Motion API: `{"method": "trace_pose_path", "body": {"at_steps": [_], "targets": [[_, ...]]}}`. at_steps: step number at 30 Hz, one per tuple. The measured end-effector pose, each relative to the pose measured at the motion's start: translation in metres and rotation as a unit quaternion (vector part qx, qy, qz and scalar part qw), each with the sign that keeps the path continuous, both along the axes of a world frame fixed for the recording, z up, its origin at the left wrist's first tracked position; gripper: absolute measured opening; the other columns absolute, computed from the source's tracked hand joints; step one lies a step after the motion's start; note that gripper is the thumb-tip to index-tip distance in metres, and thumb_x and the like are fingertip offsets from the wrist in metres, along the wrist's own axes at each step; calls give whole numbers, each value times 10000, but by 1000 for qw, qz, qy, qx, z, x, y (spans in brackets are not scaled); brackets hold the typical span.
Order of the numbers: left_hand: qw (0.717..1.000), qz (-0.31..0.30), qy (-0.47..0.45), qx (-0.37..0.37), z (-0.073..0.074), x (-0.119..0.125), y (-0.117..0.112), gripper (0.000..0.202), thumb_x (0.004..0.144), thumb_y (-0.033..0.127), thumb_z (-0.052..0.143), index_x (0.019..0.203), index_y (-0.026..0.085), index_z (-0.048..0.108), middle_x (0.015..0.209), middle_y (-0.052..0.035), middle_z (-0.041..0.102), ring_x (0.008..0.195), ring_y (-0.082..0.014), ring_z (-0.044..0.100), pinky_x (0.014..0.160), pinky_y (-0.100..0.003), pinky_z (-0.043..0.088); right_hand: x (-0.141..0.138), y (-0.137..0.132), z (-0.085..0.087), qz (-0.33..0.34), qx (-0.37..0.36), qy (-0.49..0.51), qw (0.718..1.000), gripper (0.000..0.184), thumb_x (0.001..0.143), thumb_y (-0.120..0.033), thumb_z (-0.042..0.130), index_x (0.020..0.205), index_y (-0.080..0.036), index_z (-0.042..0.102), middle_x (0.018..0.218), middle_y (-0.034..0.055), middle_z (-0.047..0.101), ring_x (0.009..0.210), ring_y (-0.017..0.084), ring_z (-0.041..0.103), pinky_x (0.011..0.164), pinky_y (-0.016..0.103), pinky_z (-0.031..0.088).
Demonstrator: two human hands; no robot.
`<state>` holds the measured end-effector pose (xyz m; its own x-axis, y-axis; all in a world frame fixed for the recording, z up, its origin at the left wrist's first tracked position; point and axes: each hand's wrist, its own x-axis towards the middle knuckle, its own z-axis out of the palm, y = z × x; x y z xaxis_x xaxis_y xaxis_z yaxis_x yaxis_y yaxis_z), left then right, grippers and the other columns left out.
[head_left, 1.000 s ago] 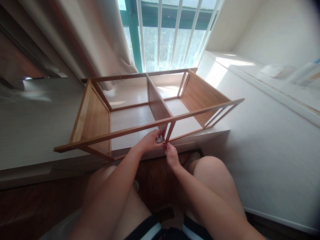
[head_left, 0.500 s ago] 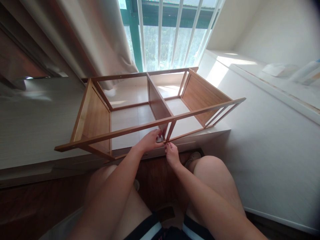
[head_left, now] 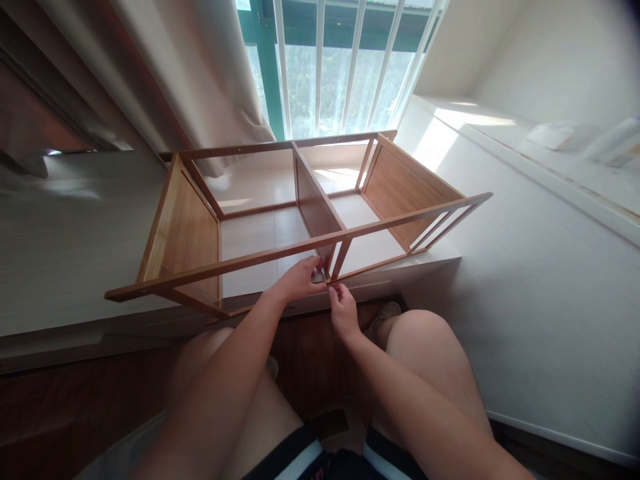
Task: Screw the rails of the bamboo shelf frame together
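Note:
A bamboo shelf frame (head_left: 187, 230) lies on its side on a pale raised platform (head_left: 65, 253) by the window. My left hand (head_left: 299, 280) is curled round the lower front rail where the middle divider panel (head_left: 313, 207) meets it. My right hand (head_left: 343, 308) pinches something small at the same joint, too small to name. Both hands nearly touch each other. My bare knees fill the bottom of the view.
A beige curtain (head_left: 175, 73) hangs at the back left, beside a barred window (head_left: 340, 67). A white wall and ledge (head_left: 525, 173) run along the right. Dark wooden floor (head_left: 75, 407) lies below the platform edge. A shoe (head_left: 384, 313) shows by my right knee.
My hands stay at the joint; the right hand's fingers have shifted slightly. The frame has moved a little with the camera.

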<state>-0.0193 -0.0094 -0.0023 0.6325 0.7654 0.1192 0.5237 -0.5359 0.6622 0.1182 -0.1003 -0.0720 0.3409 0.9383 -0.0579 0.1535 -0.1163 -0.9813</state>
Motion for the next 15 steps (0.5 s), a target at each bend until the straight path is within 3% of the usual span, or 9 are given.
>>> {"method": "trace_pose_path", "body": {"at_steps": [4, 8, 10, 12, 15], "targets": [[1000, 1, -1, 3, -1, 0, 0, 303, 686, 293, 648, 951, 205, 531, 882, -12, 574, 743, -148, 522, 675, -289, 437, 2, 0, 2, 1, 2, -113, 994, 289, 885, -435, 432, 872, -205, 606, 751, 36, 647, 673, 173, 567, 639, 263, 388], [1000, -3, -2, 4, -1, 0, 0, 298, 694, 301, 645, 950, 206, 526, 879, -10, 568, 745, -148, 517, 674, -286, 436, 0, 4, 2, -5, 4, -114, 994, 296, 886, -428, 413, 850, -204, 604, 697, 24, 622, 641, 165, 538, 614, 257, 370], [1000, -5, -2, 3, 0, 0, -1, 300, 695, 302, 645, 951, 205, 525, 880, -12, 568, 747, -149, 517, 676, -287, 436, -3, 7, 0, -10, 5, -58, 998, 305, 874, -443, 416, 768, -197, 563, 624, 4, 565, 572, 142, 483, 550, 246, 343], [1000, -5, -1, -1, 1, 0, -1, 306, 697, 304, 642, 963, 205, 528, 887, -15, 571, 751, -151, 518, 681, -290, 438, -7, 9, -1, -11, -14, 59, 998, 318, 859, -468, 419, 690, -205, 480, 521, -39, 443, 466, 109, 374, 459, 230, 281], [1000, 0, -2, -4, 1, 0, -2, 311, 701, 307, 638, 977, 207, 537, 892, -19, 573, 759, -156, 523, 686, -297, 440, -12, 11, 2, 13, -68, 281, 957, 313, 842, -480, 419, 665, -226, 378, 446, -101, 236, 371, 73, 177, 374, 207, 150]]}}
